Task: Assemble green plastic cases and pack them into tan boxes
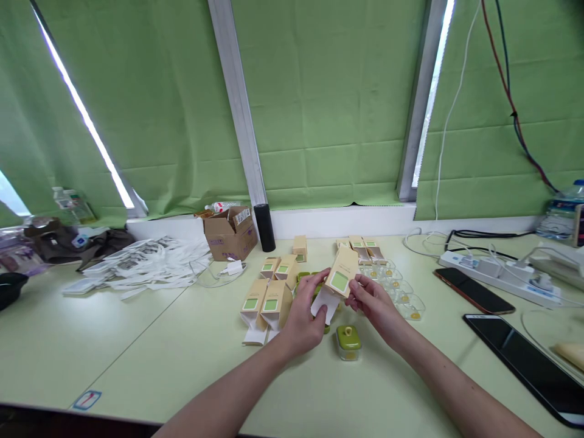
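Observation:
A small tan cardboard box (pixel 345 265) with a green window is held tilted above the table, its white end flap (pixel 325 304) hanging open. My left hand (pixel 306 316) grips it from the left, with the thumb by the flap. From the right, my right hand (pixel 371 301) pinches its lower corner. Just below on the table stands a small clear container with a green lid (pixel 348 342). Several similar tan boxes (pixel 267 304) stand to the left, some with flaps open. Green lids behind my hands are mostly hidden. Clear containers (pixel 401 292) with yellow spots sit in rows to the right.
At the back stand a brown carton (pixel 230 234) and a black cylinder (pixel 264 227). A pile of white straps (pixel 150 264) lies left. On the right are two phones (pixel 474 291), a tablet-like black device (pixel 524 365) and a power strip (pixel 499 280) with cables.

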A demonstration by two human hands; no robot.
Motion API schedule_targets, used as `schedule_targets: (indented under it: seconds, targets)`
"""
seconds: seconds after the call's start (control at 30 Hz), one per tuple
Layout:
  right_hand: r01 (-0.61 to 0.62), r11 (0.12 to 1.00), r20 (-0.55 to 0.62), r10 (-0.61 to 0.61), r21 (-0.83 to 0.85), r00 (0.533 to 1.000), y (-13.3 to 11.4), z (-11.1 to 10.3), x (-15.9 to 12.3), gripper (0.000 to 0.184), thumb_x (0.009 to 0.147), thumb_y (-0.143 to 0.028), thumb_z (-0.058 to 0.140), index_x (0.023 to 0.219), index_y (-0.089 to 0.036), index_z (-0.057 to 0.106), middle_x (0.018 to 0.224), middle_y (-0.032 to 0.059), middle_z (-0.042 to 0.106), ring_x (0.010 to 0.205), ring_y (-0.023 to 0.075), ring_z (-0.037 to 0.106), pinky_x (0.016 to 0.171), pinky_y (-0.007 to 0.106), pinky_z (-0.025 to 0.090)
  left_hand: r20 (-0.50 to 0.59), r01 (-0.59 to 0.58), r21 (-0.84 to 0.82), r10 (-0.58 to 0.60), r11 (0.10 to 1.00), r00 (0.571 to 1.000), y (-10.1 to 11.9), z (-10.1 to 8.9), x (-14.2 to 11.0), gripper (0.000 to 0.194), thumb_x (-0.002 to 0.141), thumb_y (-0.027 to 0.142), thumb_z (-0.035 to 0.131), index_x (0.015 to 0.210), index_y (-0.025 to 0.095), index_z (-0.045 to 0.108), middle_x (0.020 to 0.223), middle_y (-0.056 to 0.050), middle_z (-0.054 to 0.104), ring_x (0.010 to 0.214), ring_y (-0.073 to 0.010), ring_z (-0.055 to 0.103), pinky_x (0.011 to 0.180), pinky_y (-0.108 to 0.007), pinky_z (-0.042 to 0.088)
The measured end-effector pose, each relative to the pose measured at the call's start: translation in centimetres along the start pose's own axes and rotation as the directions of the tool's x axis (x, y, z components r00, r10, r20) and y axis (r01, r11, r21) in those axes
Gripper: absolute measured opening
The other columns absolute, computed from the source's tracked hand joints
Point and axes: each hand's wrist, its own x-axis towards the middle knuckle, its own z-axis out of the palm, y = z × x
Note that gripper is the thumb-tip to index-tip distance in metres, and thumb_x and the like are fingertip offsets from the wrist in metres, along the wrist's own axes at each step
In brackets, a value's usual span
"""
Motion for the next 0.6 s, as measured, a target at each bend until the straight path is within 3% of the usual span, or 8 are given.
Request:
schedule_targets:
  seconds: [0.2,0.33,0.43,0.6]
  targets:
    - [-0.061,0.986,0.039,0.056,0.152,0.998,-0.2,0.2,-0.1,0.063,0.068,-0.068,0.095,0.100,-0.019,0.069,0.072,-0.0020,0.059,0.061,0.0119,0.051,0.059,0.027,0.037,0.025,-0.083,0.154,0.080,0.985,0.997,0.0,0.1,-0.1,0.087,0.085,0.003,0.064,0.164,0.029,0.037,0.153,-0.014,0.053,0.143,-0.0337,0.046,0.118,-0.057,0.048]
    - [-0.090,0.978,0.075,0.077,0.187,0.994,-0.1,0.0,-0.1,0.057,0.072,-0.065,0.094,0.097,-0.019,0.072,0.071,-0.0010,0.060,0.063,0.0131,0.054,0.059,0.027,0.041,-0.006,-0.252,0.293,0.266,0.922,0.964,0.3,0.1,-0.1,0.086,0.088,0.006,0.065,0.164,0.029,0.033,0.155,-0.015,0.055,0.139,-0.0337,0.046,0.114,-0.056,0.048]
    - [-0.107,0.972,0.100,0.088,0.208,0.991,0.0,-0.2,-0.1,0.055,0.073,-0.064,0.093,0.099,-0.019,0.074,0.076,0.0016,0.065,0.069,0.0152,0.060,0.061,0.027,0.046,0.020,-0.372,0.450,0.407,0.812,0.913,0.9,-0.1,-0.1,0.074,0.090,0.005,0.063,0.157,0.032,0.043,0.160,-0.012,0.055,0.137,-0.0337,0.045,0.110,-0.055,0.045]
    - [-0.103,0.966,0.108,0.079,0.237,0.991,0.1,-0.4,0.0,0.050,0.075,-0.061,0.094,0.099,-0.021,0.075,0.081,0.0029,0.071,0.069,0.0154,0.063,0.063,0.028,0.051,0.061,-0.357,0.597,0.403,0.718,0.913,1.8,-0.3,0.0,0.056,0.090,0.007,0.063,0.141,0.029,0.060,0.156,-0.011,0.059,0.133,-0.0352,0.046,0.108,-0.053,0.042]
